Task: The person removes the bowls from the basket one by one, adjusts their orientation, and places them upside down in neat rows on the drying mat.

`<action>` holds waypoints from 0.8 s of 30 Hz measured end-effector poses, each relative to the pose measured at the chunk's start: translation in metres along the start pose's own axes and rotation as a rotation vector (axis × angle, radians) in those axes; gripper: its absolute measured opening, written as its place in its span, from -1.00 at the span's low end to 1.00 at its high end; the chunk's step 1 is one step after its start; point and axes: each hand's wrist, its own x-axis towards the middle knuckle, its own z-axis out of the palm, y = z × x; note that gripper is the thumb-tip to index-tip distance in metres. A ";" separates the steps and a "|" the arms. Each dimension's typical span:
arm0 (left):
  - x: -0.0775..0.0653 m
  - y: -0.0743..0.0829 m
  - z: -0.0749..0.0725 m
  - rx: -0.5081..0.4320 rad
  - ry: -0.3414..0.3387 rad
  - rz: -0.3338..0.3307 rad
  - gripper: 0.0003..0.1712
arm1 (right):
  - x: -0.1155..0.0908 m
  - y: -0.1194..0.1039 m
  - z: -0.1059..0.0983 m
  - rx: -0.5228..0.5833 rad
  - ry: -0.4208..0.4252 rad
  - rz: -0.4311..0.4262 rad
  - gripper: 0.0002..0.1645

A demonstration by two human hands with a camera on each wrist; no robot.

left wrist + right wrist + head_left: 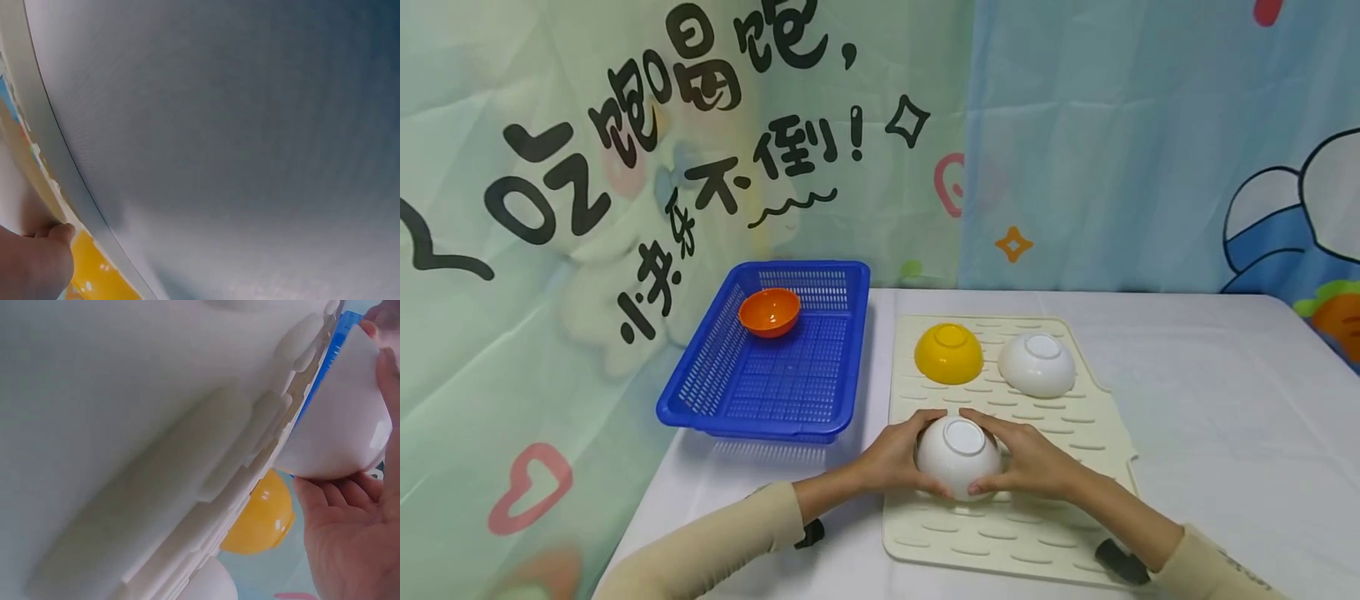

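Observation:
Between both hands is a white bowl (959,460), upside down over the cream ridged mat (970,550). My left hand (904,454) grips its left side, thumb at the near side and fingers at the far side. On the other side my right hand (1028,457) holds it the same way. The right wrist view shows the right hand (350,531) curved against the white bowl (344,412). Farther back on the mat, a yellow bowl (948,354) and a second white bowl (1037,365) lie upside down. Part of the left hand (37,262) shows in the left wrist view.
A blue plastic basket (760,417) stands left of the mat on the white-covered table (1210,400). Inside it an orange bowl (769,313) sits upright. A printed curtain (865,225) hangs behind the table and along its left side.

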 end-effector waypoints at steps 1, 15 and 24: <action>0.000 0.000 0.001 -0.003 -0.004 -0.004 0.16 | 0.000 0.000 0.000 -0.001 -0.005 -0.002 0.11; 0.001 -0.002 0.005 -0.018 -0.025 -0.022 0.15 | 0.000 0.003 0.004 -0.047 -0.010 -0.018 0.13; 0.001 -0.001 0.004 -0.022 -0.051 -0.025 0.15 | 0.000 0.003 0.003 -0.040 -0.023 -0.018 0.13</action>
